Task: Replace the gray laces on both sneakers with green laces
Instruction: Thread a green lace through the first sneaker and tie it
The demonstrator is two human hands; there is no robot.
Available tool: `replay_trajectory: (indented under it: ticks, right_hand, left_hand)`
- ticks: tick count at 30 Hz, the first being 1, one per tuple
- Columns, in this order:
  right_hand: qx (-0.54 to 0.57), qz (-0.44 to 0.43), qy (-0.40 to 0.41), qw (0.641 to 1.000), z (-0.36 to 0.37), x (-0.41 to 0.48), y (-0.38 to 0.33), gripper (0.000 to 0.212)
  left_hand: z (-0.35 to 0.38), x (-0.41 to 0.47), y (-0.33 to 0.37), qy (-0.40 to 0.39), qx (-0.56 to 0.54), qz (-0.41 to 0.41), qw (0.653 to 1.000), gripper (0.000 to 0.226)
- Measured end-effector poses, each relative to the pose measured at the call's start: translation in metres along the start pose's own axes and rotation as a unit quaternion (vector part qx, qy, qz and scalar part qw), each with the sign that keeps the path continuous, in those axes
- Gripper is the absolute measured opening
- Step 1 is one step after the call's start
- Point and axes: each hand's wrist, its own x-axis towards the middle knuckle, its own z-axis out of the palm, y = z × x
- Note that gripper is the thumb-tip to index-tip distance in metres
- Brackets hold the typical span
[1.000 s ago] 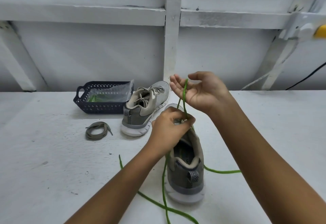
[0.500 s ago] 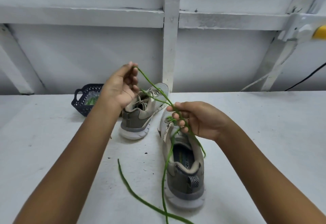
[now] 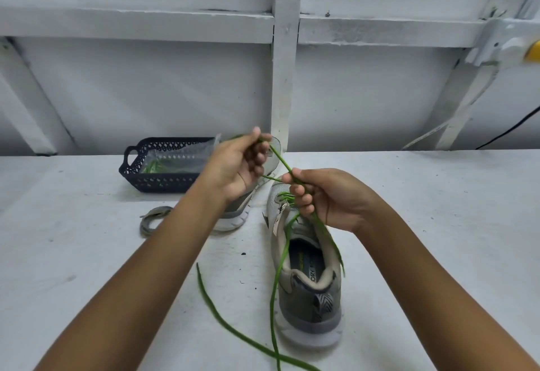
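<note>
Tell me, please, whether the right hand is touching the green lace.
Touching. The head view shows the fingers of the right hand curled round the green lace, which runs up to the left hand, above the near sneaker.

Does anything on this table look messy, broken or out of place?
Nothing looks damaged. The green lace trails loose from the near sneaker across the table toward the person, crossing itself. A loose gray lace lies bundled near the basket.

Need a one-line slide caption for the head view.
Left hand and right hand hold a green lace taut above the near sneaker; far sneaker, loose gray lace and basket lie to its left.
</note>
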Motion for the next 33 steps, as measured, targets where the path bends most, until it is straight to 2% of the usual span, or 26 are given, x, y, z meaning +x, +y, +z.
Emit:
replay_trajectory:
  ticks: [7, 14, 17, 19, 22, 25, 27, 29, 30, 32, 33]
  right_hand:
    - [0.068, -0.01, -0.016, 0.998, -0.007, -0.005, 0.003, 0.025]
    - [0.082, 0.012, -0.026, 0.996, -0.013, -0.007, 0.008, 0.024]
    - [0.09, 0.002, -0.023, 0.996, -0.02, -0.009, 0.006, 0.026]
    - [0.083, -0.019, -0.007, 0.996, -0.026, -0.013, 0.004, 0.03]
    - [0.04, -0.064, 0.023, 0.997, -0.034, -0.017, 0.003, 0.027]
    - [-0.032, -0.109, 0.069, 0.991, -0.038, -0.017, 0.007, 0.019]
    - [-0.078, -0.129, 0.117, 0.982, -0.041, -0.014, 0.012, 0.018]
    - [-0.118, -0.136, 0.161, 0.97, -0.043, -0.01, 0.018, 0.017]
    - [-0.141, -0.138, 0.181, 0.964, -0.045, -0.008, 0.022, 0.017]
    - [-0.196, -0.143, 0.223, 0.944, -0.047, -0.003, 0.03, 0.015]
    - [-0.22, -0.149, 0.243, 0.933, -0.048, 0.0, 0.034, 0.014]
  left_hand:
    - [-0.009, 0.038, 0.037, 0.043, -0.101, 0.04, 0.993, 0.028]
    - [-0.017, 0.061, 0.039, 0.084, -0.089, 0.041, 0.992, 0.027]
    - [-0.015, 0.056, 0.029, 0.066, 0.065, -0.038, 0.995, 0.03]
    - [-0.009, 0.044, 0.017, 0.039, 0.195, -0.088, 0.976, 0.03]
    - [0.003, 0.025, -0.005, 0.014, 0.355, -0.07, 0.932, 0.02]
    - [0.014, 0.009, -0.034, -0.046, 0.512, -0.016, 0.858, 0.027]
    - [0.017, 0.002, -0.052, -0.069, 0.572, 0.006, 0.817, 0.034]
    - [0.017, 0.001, -0.068, -0.066, 0.615, 0.013, 0.786, 0.05]
    - [0.017, 0.002, -0.074, -0.057, 0.629, 0.005, 0.776, 0.05]
    - [0.017, 0.004, -0.08, -0.04, 0.633, -0.01, 0.773, 0.043]
    - [0.017, 0.005, -0.082, -0.037, 0.62, -0.017, 0.783, 0.042]
